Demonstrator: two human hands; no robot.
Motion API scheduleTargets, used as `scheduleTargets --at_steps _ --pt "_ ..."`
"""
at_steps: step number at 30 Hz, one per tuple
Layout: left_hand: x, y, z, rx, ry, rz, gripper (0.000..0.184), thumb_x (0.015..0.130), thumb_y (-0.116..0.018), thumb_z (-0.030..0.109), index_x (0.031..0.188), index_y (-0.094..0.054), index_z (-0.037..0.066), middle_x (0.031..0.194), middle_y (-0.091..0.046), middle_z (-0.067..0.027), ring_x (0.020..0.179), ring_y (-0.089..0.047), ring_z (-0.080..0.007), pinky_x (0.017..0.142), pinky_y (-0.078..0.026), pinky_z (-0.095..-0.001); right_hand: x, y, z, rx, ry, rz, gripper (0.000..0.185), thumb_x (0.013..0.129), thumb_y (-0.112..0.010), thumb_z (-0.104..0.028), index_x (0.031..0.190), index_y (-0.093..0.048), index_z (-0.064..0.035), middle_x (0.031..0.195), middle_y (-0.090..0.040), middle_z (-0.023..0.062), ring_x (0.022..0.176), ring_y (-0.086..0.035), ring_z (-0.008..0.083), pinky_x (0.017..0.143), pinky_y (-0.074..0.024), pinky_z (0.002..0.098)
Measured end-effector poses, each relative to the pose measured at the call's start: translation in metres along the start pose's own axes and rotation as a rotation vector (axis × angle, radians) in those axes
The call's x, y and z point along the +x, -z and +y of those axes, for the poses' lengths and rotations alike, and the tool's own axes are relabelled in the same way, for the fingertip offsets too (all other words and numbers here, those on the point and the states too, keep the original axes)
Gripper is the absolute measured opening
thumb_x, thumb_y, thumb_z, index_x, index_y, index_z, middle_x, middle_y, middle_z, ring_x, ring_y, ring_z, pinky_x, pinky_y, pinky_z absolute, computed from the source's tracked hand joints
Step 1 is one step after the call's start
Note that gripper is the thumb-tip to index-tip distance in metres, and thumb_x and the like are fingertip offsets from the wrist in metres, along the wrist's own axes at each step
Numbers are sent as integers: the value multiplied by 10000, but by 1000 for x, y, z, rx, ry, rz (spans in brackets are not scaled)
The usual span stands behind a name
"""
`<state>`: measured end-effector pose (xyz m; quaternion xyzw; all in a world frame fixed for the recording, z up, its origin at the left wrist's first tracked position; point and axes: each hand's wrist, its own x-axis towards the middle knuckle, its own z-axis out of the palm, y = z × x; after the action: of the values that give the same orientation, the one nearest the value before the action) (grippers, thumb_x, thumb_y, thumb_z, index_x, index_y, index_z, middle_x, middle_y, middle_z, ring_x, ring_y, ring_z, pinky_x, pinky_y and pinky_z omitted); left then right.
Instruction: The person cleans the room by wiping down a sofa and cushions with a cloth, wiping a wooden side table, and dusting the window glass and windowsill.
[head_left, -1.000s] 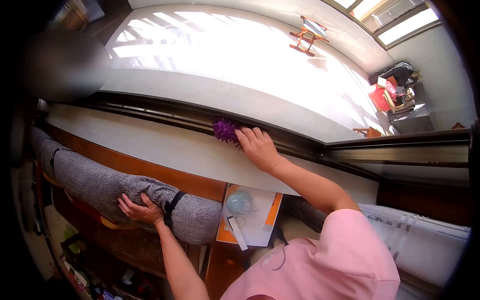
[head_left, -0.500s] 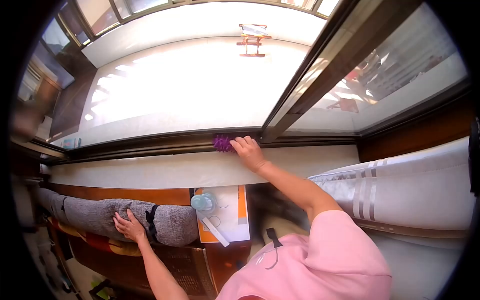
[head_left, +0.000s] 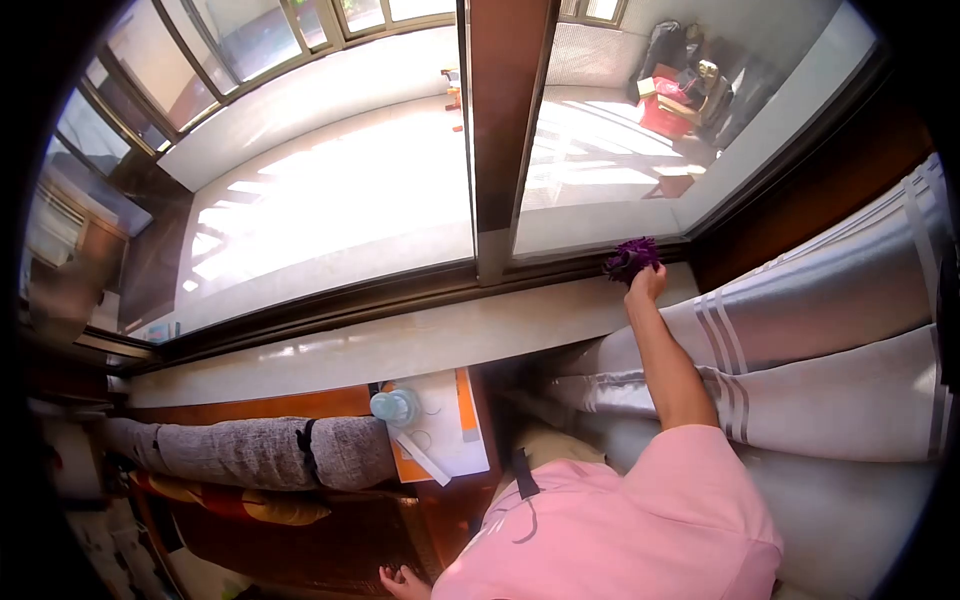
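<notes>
My right hand [head_left: 648, 284] is closed on a purple shaggy duster [head_left: 630, 259], holding it against the bottom of the window frame [head_left: 570, 268] near the right corner. Its noodle-like strands spread over the track, and part of it is hidden by my fingers. My left hand [head_left: 404, 582] hangs low at the bottom edge of the view, beside the dark wooden seat. Its fingers are slightly apart and nothing shows in them.
A pale sill [head_left: 400, 345] runs below the window. Silvery curtains [head_left: 800, 320] hang at right. A grey rolled cushion [head_left: 230, 450] lies at left. Beside it, a light-blue lidded cup [head_left: 396, 406] and a white strip [head_left: 420, 458] rest on papers [head_left: 460, 455].
My right hand has carried the duster rightward along the frame, past the upright post. My left hand has left the grey cushion and dropped down toward my body. The view has turned right.
</notes>
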<state>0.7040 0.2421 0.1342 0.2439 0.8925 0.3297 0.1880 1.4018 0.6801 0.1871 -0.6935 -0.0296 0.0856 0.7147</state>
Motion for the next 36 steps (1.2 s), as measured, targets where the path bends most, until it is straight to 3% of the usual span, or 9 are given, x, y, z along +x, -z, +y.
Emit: scheduleTargets --at_steps 4,7,12,20,25,27,29,33,36 --pt "-13 4 9 19 14 -9 534 882 -645 57 1390 -479 48 1292 -571 -129 861 -606 -174 783 -509 -319 -89 -48 -7 -243 -96 -45 358 888 -578 -74 1222 -503 33 1189 -603 244 1109 -588 390 983 -431 432" --pt "-24 -12 102 -69 -63 -35 497 905 -632 75 1378 -487 37 1315 -557 -136 890 -591 -158 799 -490 -295 -182 -69 14 -222 -93 -491 457 822 -641 -88 1239 -486 21 1146 -630 224 1083 -611 393 952 -460 435" --pt "-27 -23 158 -66 -196 -139 437 915 -619 77 1332 -521 -8 1327 -542 -139 902 -585 -164 821 -486 -297 -188 -66 10 -16 -228 -705 398 770 -708 -60 1136 -568 7 1094 -667 156 1004 -642 277 907 -484 379" --pt "5 -71 40 40 -96 -181 497 857 -696 83 1324 -533 32 1273 -572 -135 901 -627 -188 808 -513 -299 105 24 -5 -250 -102 235 577 878 -642 -114 1394 -445 50 1382 -523 240 1210 -560 350 1033 -430 405" --pt "1 -120 99 -8 -131 -234 507 865 -696 92 1334 -515 26 1260 -580 -125 906 -643 -188 801 -517 -282 126 25 -12 -306 -205 199 693 878 -638 -161 1486 -350 8 1484 -431 234 1310 -490 339 1084 -400 376" --pt "-13 -135 173 -204 -51 -342 478 882 -675 85 1325 -512 7 1258 -587 -123 915 -640 -177 789 -519 -280 85 12 -10 -127 -140 48 634 856 -621 -93 1443 -404 12 1378 -523 161 1208 -543 266 1044 -413 353" --pt "-2 -148 208 -79 -313 -336 428 902 -633 42 1310 -518 -15 1257 -593 -128 915 -637 -165 766 -525 -283 66 4 15 -21 -99 31 537 816 -652 -38 1329 -494 -8 1232 -579 91 1103 -559 206 983 -436 321" --pt "-9 -161 294 -43 -472 -341 388 913 -608 14 1294 -539 -11 1270 -589 -118 959 -625 -174 767 -527 -286 47 12 -88 196 -45 -55 503 825 -666 -21 1305 -519 -1 1227 -582 83 1099 -552 202 1001 -419 315" --pt "-6 -167 327 -83 -543 -393 379 921 -598 10 1295 -535 -7 1206 -588 -117 983 -619 -183 797 -523 -295 81 37 -157 33 348 -40 543 866 -672 -39 1373 -488 23 1303 -567 105 1163 -531 223 1058 -370 336"
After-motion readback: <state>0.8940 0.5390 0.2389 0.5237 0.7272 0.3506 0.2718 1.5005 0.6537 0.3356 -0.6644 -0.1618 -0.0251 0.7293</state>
